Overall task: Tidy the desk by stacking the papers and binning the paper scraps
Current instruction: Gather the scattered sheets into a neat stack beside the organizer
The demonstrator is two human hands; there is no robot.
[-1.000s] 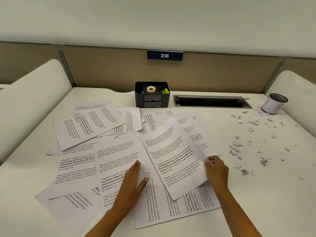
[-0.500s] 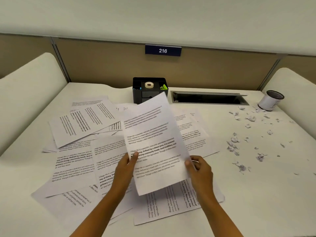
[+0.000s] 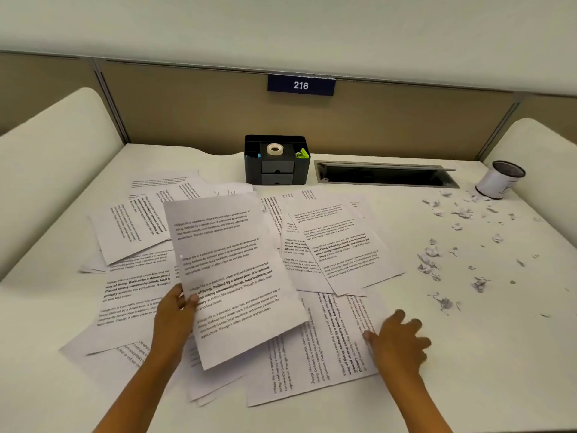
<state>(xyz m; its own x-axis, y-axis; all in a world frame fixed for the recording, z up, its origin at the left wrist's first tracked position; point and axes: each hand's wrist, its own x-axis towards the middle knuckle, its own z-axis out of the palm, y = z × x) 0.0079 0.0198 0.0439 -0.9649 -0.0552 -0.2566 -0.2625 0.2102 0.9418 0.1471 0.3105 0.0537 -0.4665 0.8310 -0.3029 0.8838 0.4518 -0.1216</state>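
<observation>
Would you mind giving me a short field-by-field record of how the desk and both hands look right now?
left hand: grips the lifted sheet at its left edge
right hand: fingers loosely spread, holding nothing, at the right edge of a flat sheet
loose papers: unstacked, overlapping across the desk
paper scraps: scattered on the right side
white canister: far right corner, beyond the scraps
black organizer: back centre, tape roll on top

Printed sheets [image 3: 343,245]: a dozen or so, overlapped beyond exact count. Paper scraps [image 3: 431,264]: dozens. Hands: two, left hand [image 3: 175,320], right hand [image 3: 398,342]. Black organiser [image 3: 276,176]: one. Tape roll [image 3: 275,149]: one. White cup [image 3: 499,179]: one.
</observation>
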